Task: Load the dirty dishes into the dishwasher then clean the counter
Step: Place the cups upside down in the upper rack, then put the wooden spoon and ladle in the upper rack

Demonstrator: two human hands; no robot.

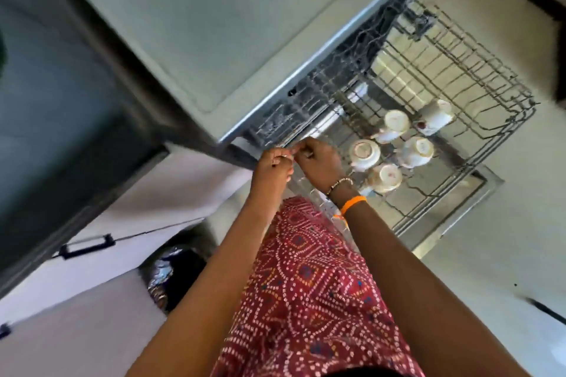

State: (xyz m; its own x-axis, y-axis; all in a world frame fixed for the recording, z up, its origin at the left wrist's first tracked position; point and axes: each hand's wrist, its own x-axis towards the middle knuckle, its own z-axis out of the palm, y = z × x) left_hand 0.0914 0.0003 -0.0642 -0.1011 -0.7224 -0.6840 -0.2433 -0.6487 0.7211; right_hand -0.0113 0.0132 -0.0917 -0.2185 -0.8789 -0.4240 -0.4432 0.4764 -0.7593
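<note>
White teacups, five of them (364,154), upturned in a cluster on the pulled-out wire rack (477,76) of the dishwasher (196,24), gold-rimmed bases facing up; one more cup (435,116) at the far side tipped on its side, dark residue showing at its mouth. Just left of that cluster, both hands close together at the rack's near corner, right under the grey edge of the dishwasher front. Left hand (272,168) with fingers curled, fingertips pinched together on something small and pale, too blurred to name. Right hand (318,162) likewise curled, thumb and fingers bunched against the left hand's fingertips, knuckles up, touching or nearly touching the wire at the rack's edge; whether gripping the wire or the same small thing, cannot tell. Nearest cup just beside the right hand, on its right, apart from it. Beaded bracelet (340,184) and orange band (352,202) on the right wrist. Red patterned garment (306,285) below the arms. Dark surface (61,101) off to the left, pale cabinet front with a black handle (87,247) beneath it. Light floor (490,254) under the rack. Whole view tilted and motion-blurred.
</note>
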